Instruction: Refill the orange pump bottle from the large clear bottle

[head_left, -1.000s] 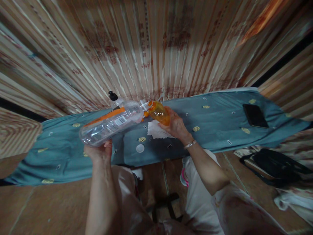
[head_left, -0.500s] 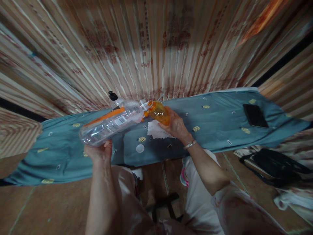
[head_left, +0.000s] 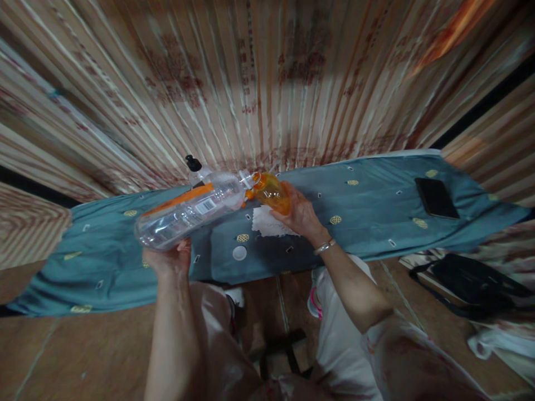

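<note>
My left hand [head_left: 169, 256] is closed round the base end of a large clear plastic bottle [head_left: 179, 223] with an orange stripe and a barcode label. The bottle lies tilted in the air, its neck pointing up to the right. My right hand [head_left: 298, 211] grips a small translucent orange bottle [head_left: 271, 192], whose mouth meets the neck of the clear bottle. Whether liquid runs between them I cannot tell. Beneath my right hand a torn-edged white paper [head_left: 270, 223] lies on the cloth. A round white cap [head_left: 239, 253] rests nearer to me.
A teal patterned cloth [head_left: 368, 206] covers the narrow table. Behind the clear bottle stands a bottle with a black pump top [head_left: 193, 163]. A dark phone or notebook [head_left: 437, 197] lies at the right, and a black bag [head_left: 476, 284] sits beyond the table's front edge. Striped curtains [head_left: 267, 83] hang behind.
</note>
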Tool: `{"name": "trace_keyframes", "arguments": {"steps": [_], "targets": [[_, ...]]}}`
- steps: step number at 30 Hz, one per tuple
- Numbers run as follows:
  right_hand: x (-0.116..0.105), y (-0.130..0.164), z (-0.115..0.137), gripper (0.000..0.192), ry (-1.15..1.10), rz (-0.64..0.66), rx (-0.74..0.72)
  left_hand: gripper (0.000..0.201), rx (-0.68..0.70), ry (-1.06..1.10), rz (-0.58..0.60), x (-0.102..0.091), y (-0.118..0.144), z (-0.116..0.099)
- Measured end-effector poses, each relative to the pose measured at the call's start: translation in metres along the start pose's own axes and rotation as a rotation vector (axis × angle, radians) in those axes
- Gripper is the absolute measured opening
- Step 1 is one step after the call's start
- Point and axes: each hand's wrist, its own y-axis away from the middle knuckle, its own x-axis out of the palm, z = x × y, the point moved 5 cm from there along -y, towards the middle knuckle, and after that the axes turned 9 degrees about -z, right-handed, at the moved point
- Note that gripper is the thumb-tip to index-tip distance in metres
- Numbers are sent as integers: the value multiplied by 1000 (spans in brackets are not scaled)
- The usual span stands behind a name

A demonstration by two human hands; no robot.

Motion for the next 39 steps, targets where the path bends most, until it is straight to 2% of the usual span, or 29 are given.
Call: {"name": "trace_keyframes", "arguments": {"steps": [4, 9, 14, 20, 25, 32, 39], "targets": [[1, 0, -1, 100, -2, 2, 2, 27, 6, 2, 6, -2, -1, 0], [-1, -1, 0, 102, -10, -3, 7, 30, -13, 10, 9, -4, -3, 1], [-2, -1, 3, 101, -23, -7, 0, 18, -27, 49, 32, -3, -4, 1], [0, 0, 1, 99, 2, -7, 22, 34, -41, 75, -12, 0, 4, 1], [1, 1, 0, 100, -1, -19, 7, 27, -35, 75, -11, 0, 4, 1], [0, 1, 1, 102, -7, -18, 6, 36, -63, 116, -52, 1, 5, 2], [-2, 0, 2, 100, -2, 6, 12, 33, -49, 61, -30, -2, 2, 1]]}}
